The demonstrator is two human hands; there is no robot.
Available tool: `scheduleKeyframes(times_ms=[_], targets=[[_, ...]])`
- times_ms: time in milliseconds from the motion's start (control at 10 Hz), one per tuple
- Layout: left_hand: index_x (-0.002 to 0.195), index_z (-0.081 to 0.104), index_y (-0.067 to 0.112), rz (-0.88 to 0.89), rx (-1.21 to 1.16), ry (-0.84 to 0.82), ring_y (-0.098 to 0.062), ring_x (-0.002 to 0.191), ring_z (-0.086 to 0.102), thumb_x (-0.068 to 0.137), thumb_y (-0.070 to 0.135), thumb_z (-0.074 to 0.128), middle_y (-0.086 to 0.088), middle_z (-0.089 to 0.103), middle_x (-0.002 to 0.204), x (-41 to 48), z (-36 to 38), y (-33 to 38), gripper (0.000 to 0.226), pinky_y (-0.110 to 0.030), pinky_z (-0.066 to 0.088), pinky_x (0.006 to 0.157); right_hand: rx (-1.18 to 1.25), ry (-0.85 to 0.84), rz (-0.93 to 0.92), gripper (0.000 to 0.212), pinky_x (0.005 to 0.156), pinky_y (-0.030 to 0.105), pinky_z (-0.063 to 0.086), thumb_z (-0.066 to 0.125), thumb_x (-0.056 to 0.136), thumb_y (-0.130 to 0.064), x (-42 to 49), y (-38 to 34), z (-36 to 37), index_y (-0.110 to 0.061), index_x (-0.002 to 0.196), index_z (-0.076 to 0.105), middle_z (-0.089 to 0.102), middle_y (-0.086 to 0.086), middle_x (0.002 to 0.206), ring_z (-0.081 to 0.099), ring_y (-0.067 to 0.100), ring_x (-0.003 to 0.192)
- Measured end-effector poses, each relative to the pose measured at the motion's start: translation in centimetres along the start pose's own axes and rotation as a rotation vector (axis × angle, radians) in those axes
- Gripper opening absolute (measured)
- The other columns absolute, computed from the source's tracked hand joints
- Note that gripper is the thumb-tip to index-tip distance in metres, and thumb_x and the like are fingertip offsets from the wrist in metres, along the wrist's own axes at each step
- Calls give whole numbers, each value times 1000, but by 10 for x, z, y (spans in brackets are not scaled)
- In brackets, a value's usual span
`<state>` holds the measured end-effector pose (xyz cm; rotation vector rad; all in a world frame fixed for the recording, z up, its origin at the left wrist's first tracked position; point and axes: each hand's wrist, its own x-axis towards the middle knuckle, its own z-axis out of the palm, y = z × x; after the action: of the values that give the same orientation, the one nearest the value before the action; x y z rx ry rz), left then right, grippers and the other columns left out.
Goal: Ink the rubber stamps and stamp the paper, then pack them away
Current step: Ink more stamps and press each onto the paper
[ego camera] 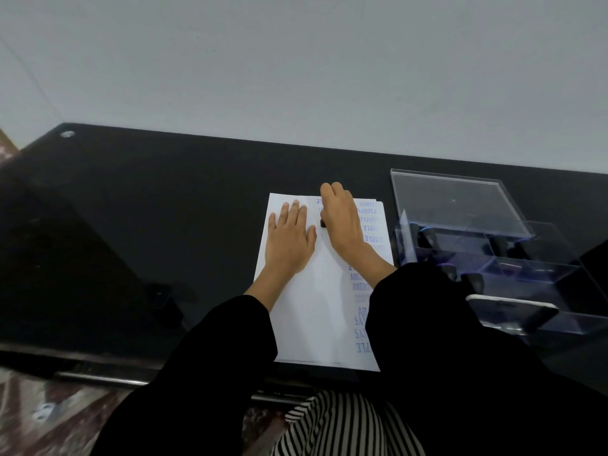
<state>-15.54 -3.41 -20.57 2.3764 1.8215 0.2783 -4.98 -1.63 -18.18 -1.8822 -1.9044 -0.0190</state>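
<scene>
While paper [306,317] runs lengthwise away, left hand [289,241] flat, right hand [342,222] gripping stamp [323,223]

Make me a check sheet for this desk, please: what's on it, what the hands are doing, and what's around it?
Surface: black glossy table.
Job's things: white paper with blue SAMPLE prints down its right side; black stamp on the paper near its far edge; clear box at the right, lid open, dark stamps inside.
Clutter: phone by the box's near end.
Grippers: left hand lies flat on the paper; right hand grips the stamp.
Cables: nothing seen.
Surroundings: grey wall behind; patterned floor at lower left.
</scene>
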Motion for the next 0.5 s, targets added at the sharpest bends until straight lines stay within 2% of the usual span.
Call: scheduleKeyframes(times_ms=[100,500], targets=[[150,9,14,-3,-1,-1,-21,147,0,102,36,18,-4,4,159,0,0,0,54,-39,0,118,-2,10,4,27,80,22,41,53,90,-5,-2,1,2,-9,117,49,52,8,120,48,20,99],[150,8,14,-6,-3,-2,-21,147,0,102,36,18,-4,4,159,0,0,0,54,-38,-1,118,-14,33,-21,25,82,22,41,51,92,-6,-3,2,4,-9,117,49,52,8,121,47,20,101]])
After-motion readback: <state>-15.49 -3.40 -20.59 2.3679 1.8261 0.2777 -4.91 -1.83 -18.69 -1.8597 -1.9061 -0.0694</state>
